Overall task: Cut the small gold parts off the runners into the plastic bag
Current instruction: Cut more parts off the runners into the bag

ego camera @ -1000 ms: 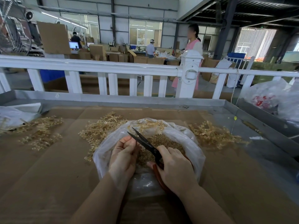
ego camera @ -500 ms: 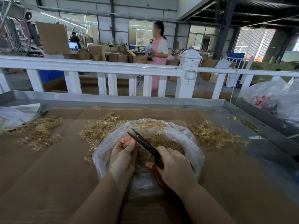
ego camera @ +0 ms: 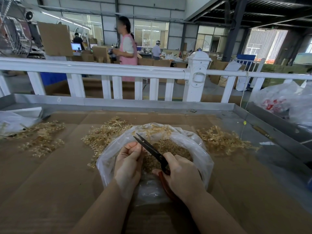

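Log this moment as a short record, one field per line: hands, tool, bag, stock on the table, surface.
left hand: left hand over the plastic bag, fingers curled at the blades; what it pinches is too small to tell
right hand: right hand grips the scissors by their red handles
scissors: blades nearly closed, tips pointing away and left
plastic bag: open, loose gold parts inside
runners: gold piles left, behind the bag and right
surface: cardboard in a metal-rimmed table
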The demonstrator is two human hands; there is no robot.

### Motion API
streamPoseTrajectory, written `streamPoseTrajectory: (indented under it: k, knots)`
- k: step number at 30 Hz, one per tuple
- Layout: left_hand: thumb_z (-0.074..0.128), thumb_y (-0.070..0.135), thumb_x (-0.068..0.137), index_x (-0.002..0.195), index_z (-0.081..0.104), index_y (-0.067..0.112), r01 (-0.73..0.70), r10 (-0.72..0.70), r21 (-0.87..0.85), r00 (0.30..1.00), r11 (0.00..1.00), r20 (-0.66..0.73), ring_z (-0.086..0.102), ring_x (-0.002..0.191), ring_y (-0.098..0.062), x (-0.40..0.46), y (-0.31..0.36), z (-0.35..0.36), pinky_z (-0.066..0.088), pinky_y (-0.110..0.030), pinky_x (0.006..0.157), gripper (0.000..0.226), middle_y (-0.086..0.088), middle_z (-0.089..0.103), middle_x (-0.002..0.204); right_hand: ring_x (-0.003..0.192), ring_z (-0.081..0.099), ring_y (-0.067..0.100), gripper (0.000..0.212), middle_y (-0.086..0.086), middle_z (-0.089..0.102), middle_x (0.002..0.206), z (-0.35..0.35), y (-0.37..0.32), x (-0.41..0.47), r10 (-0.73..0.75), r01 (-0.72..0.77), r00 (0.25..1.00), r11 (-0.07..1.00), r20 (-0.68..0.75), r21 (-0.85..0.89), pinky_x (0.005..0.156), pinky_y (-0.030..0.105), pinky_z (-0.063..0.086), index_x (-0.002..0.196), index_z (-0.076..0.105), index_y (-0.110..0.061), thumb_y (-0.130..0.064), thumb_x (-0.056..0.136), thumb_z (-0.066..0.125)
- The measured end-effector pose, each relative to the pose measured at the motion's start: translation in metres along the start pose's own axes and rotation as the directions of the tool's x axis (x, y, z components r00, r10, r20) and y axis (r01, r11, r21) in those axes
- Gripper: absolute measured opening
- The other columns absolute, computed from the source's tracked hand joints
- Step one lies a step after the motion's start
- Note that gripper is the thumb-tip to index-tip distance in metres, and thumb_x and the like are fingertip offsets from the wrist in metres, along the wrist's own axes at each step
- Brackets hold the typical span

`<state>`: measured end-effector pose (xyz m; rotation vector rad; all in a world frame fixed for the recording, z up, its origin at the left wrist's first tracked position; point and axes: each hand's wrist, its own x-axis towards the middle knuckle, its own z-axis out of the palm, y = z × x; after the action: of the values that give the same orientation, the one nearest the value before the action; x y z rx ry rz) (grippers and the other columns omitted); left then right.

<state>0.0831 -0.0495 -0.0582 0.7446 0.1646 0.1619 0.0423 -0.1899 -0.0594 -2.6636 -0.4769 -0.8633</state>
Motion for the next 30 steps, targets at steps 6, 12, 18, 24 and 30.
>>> streamPoseTrajectory:
  k: [6, 12, 18, 24, 30]
  knots:
    - [0.047, -0.009, 0.093, 0.084, 0.056, 0.008, -0.002, 0.002, -0.007, 1.000, 1.000, 0.023, 0.066, 0.067, -0.011, -0.0006, -0.0005, -0.0003, 0.058, -0.023, 0.071, 0.021, -0.003, 0.064, 0.066, 0.065, 0.062, 0.014, 0.043, -0.001, 0.065, 0.073, -0.0001, -0.0010, -0.0008, -0.015, 0.015, 1.000, 1.000, 0.014, 0.010, 0.056, 0.021, 0.045, 0.103, 0.065, -0.015, -0.053, 0.082, 0.065]
    - [0.047, -0.006, 0.094, 0.109, 0.062, 0.002, 0.064, -0.067, 0.044, 0.995, 0.997, 0.078, 0.069, 0.072, -0.009, 0.0003, 0.0008, -0.0021, 0.057, -0.018, 0.067, 0.023, -0.004, 0.072, 0.084, 0.067, 0.063, 0.015, 0.040, -0.003, 0.067, 0.075, -0.0013, 0.0005, -0.0026, 0.032, -0.028, 0.996, 0.999, -0.084, 0.042, 0.055, 0.025, 0.052, 0.097, 0.067, -0.016, -0.051, 0.077, 0.071]
    - [0.043, 0.000, 0.096, 0.117, 0.060, -0.005, 0.130, -0.134, 0.046, 0.984, 0.991, 0.114, 0.061, 0.099, -0.024, 0.0002, 0.0034, -0.0043, 0.048, -0.032, 0.092, 0.027, -0.019, 0.062, 0.110, 0.070, 0.063, 0.014, 0.040, -0.005, 0.067, 0.077, 0.0019, 0.0006, -0.0030, 0.055, -0.054, 0.997, 0.998, -0.058, 0.026, 0.058, 0.024, 0.051, 0.100, 0.066, -0.020, -0.052, 0.077, 0.071]
    - [0.059, 0.011, 0.080, 0.115, 0.055, -0.004, 0.097, -0.105, 0.062, 0.984, 0.993, 0.143, 0.058, 0.090, -0.031, -0.0025, 0.0032, -0.0069, 0.054, -0.034, 0.083, 0.038, -0.025, 0.056, 0.102, 0.076, 0.062, 0.013, 0.040, -0.006, 0.066, 0.082, 0.0022, 0.0032, -0.0047, 0.044, -0.038, 0.996, 0.996, -0.078, 0.075, 0.065, 0.024, 0.051, 0.101, 0.064, -0.021, -0.050, 0.075, 0.073]
    - [0.048, -0.006, 0.091, 0.115, 0.059, -0.002, 0.108, -0.124, 0.101, 0.979, 0.989, 0.164, 0.061, 0.092, -0.027, -0.0028, 0.0041, -0.0079, 0.054, -0.036, 0.086, 0.026, -0.018, 0.064, 0.097, 0.083, 0.061, 0.014, 0.039, -0.005, 0.065, 0.088, 0.0012, 0.0038, -0.0061, 0.046, -0.034, 0.995, 0.991, -0.090, 0.129, 0.071, 0.025, 0.052, 0.105, 0.064, -0.019, -0.045, 0.077, 0.072]
